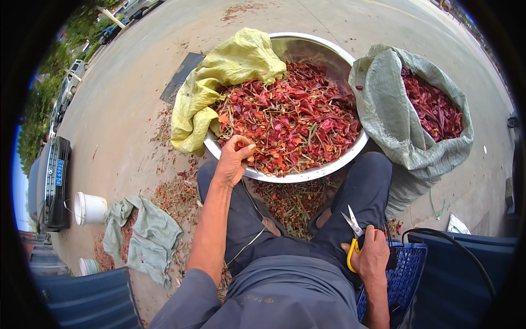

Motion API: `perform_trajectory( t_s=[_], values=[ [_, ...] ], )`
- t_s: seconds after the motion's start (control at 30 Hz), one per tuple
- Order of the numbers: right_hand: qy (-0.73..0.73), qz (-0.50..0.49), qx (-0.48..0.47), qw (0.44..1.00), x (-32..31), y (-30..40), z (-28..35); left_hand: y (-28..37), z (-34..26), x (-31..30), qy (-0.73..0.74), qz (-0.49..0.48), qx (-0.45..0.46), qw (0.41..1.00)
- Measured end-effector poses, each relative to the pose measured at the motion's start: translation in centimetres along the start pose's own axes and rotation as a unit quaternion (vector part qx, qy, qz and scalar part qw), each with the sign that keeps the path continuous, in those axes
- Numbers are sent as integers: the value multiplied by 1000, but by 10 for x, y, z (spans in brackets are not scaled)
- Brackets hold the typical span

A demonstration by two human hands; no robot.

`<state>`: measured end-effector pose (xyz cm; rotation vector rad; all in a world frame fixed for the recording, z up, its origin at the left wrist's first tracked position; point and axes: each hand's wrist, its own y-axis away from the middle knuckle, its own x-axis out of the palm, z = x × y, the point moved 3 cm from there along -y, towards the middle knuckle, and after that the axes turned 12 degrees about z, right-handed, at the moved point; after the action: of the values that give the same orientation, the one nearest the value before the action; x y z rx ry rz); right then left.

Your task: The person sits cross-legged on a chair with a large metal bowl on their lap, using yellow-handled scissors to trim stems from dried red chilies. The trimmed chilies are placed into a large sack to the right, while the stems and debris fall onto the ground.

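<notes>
At the near left rim of a wide metal basin (302,177), my left hand (237,158) has its fingertips pinched together; no item shows between them. Dried red chilli pieces mixed with stems (287,119) fill the basin, which stands in front of my knees. My right hand (372,251) holds scissors (352,224) with yellow and black handles over my right thigh. Their blades are parted and point away from me, up and to the left. A yellow woven sack (230,61) drapes over the basin's left side, partly covering the chillies.
A grey-green woven sack (382,98) of red chillies stands right of the basin. Stems and scraps (287,201) litter the ground. At left are a pale cloth sack (152,238), a white bucket (88,209) and a parked car (49,181). A blue plastic basket (404,263) sits beside my right arm.
</notes>
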<state>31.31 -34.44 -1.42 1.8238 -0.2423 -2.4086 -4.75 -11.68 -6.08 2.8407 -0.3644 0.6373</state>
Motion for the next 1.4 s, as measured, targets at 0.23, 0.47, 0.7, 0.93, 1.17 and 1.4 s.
perform_trajectory(
  t_s=[0.23,0.47,0.7,0.93,1.17,1.4],
  values=[
    [-6,-6,17,1000,1,1,-1,-13,5,18,-270,-60,-39,960],
    [-18,14,23,999,-2,-1,1,-40,32,28,-791,-14,16,612],
    [-14,-14,21,1000,1,3,-3,-37,15,14,-663,3,19,749],
    [-20,-18,1,1000,-2,-1,-2,-37,11,25,-698,-20,98,710],
    [-29,-25,4,999,-3,0,-1,-60,25,30,-784,41,75,615],
    [-33,-6,20,999,-3,2,0,-43,1,38,-544,-7,58,837]
  ],
)
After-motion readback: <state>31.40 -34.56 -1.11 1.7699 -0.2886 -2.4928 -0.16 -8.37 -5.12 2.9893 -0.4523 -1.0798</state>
